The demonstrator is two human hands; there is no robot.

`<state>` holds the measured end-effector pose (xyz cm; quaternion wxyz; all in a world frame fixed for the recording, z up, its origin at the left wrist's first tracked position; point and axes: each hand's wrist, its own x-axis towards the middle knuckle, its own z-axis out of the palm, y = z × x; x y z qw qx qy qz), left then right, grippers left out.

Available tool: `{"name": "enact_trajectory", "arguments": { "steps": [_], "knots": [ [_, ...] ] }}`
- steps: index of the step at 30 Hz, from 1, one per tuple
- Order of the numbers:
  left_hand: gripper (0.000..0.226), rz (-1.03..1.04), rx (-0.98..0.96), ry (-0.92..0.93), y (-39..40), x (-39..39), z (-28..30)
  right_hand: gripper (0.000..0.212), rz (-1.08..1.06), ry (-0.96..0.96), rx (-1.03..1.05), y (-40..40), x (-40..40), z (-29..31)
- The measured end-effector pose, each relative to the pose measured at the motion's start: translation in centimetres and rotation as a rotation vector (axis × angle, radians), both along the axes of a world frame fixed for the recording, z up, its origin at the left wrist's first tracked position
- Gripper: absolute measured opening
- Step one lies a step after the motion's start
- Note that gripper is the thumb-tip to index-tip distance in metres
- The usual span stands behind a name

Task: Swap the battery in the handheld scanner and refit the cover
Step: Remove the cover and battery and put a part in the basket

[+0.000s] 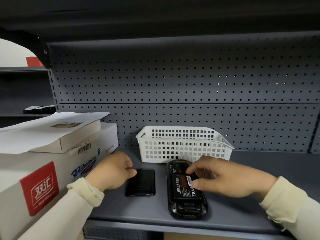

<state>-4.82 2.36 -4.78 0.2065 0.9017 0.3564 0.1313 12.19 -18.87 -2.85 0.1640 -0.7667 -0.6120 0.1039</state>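
Observation:
The black handheld scanner (187, 207) lies face down on the grey shelf (242, 217), its back open. A black battery (185, 187) with a red and white label sits in its bay. My right hand (223, 179) pinches the battery's far right edge between thumb and fingers. To the left lies the flat black cover (142, 183). My left hand (112, 170) rests beside it, curled fingers touching the cover's far left corner.
A white slotted basket (183, 144) stands just behind the scanner against the pegboard back wall. Stacked white cartons (39, 170) with paper on top fill the shelf's left side. Small black items (39, 109) lie on a far left shelf.

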Motion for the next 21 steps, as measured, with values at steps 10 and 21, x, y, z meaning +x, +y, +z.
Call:
{"name": "enact_trajectory", "arguments": {
  "steps": [10, 21],
  "knots": [
    [0.042, -0.617, 0.148, -0.016, -5.2, 1.5, 1.1, 0.055, 0.021, 0.065, -0.098, -0.2, 0.0, 0.5],
    [0.100, -0.656, -0.063, 0.071, -5.5, 1.7, 0.7, 0.066, 0.066, 0.218, -0.125, -0.2, 0.1, 0.4]
  ]
}}
